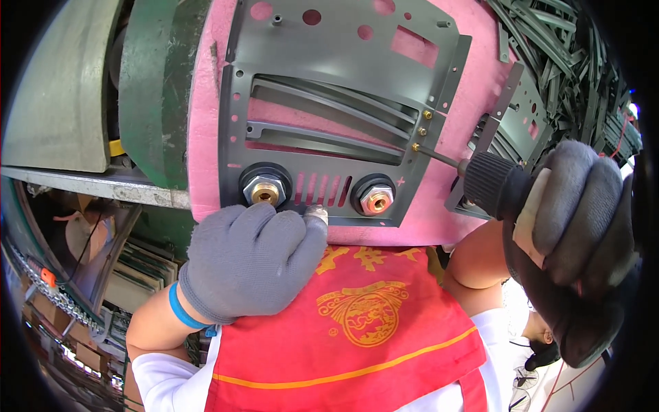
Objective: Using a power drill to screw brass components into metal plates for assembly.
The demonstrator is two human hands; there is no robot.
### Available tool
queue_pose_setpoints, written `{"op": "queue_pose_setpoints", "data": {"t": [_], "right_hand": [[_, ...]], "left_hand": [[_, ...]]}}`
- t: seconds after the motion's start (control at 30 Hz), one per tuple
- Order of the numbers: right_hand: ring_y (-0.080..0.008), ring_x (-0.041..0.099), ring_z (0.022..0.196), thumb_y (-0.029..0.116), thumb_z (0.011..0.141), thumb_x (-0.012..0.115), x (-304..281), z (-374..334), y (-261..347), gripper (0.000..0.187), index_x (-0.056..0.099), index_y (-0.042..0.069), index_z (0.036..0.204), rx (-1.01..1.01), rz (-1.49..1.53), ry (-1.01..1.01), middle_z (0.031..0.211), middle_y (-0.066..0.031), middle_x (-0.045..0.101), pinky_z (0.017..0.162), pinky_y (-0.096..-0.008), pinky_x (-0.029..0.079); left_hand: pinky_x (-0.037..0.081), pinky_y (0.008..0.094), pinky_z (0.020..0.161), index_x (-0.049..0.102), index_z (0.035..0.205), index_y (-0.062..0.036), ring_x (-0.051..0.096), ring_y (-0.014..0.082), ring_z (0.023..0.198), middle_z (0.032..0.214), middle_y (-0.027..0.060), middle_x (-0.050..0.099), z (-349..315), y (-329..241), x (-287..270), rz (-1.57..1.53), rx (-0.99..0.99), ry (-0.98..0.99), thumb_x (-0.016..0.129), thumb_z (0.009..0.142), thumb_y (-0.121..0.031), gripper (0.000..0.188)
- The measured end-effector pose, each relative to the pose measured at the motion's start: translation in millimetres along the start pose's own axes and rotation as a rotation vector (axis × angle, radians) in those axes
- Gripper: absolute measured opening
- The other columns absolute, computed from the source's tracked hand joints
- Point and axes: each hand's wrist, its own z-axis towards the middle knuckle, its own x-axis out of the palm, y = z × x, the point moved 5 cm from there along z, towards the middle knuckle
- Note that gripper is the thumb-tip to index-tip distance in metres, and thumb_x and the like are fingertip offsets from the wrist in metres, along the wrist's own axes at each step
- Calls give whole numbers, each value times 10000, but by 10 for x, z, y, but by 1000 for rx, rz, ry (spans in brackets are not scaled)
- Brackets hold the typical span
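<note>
A grey sheet-metal panel (329, 48) with round holes, slots and long crossbars lies on a pink pad (439, 233). My right hand (583, 213), in a grey glove, is closed around a black power screwdriver (491, 185). Its long bit reaches left to the lowest of three brass screws (415, 147) along the panel's right side. Two brass fittings with hex nuts, one left (265, 191) and one right (377, 199), sit in black rings near the close edge. Between them, my gloved left hand (254, 264) is curled closed against that edge; whatever its fingers hold is hidden.
A similar panel (525, 117) lies to the right, beside a heap of dark metal strips (570, 55). Green sheet metal (154, 89) and a metal ledge (103, 185) stand at the left. My red apron (371, 316) hangs close to the pad.
</note>
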Motion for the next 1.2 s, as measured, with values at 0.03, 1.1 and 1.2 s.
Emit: {"op": "queue_pose_setpoints", "data": {"t": [0.03, 1.1, 1.2], "right_hand": [[-36, 493, 526, 234, 714, 752, 9, -3, -2, 269, 507, 151, 639, 2, -1, 9, 615, 84, 478, 502, -188, 399], [-38, 442, 496, 201, 690, 733, 221, 76, 338, 271, 466, 149, 688, -268, -100, -475, 570, 61, 468, 507, -187, 380], [-42, 436, 503, 203, 697, 719, 267, 82, 346, 263, 462, 145, 703, -251, -103, -480, 576, 56, 463, 515, -190, 375]], "left_hand": [[340, 273, 455, 656, 948, -62, 473, 127, 594, 685, -8, 433, 7, -6, -1, 0, 1, 1, 636, 655, -130, 301], [323, 206, 484, 596, 1070, -9, 383, 62, 566, 734, -4, 502, 777, 234, 159, -1913, -868, 37, 565, 944, -403, 415], [321, 201, 475, 603, 1091, 2, 384, 57, 569, 741, 2, 519, 736, 252, 177, -2001, -933, -14, 587, 931, -384, 418]]}}
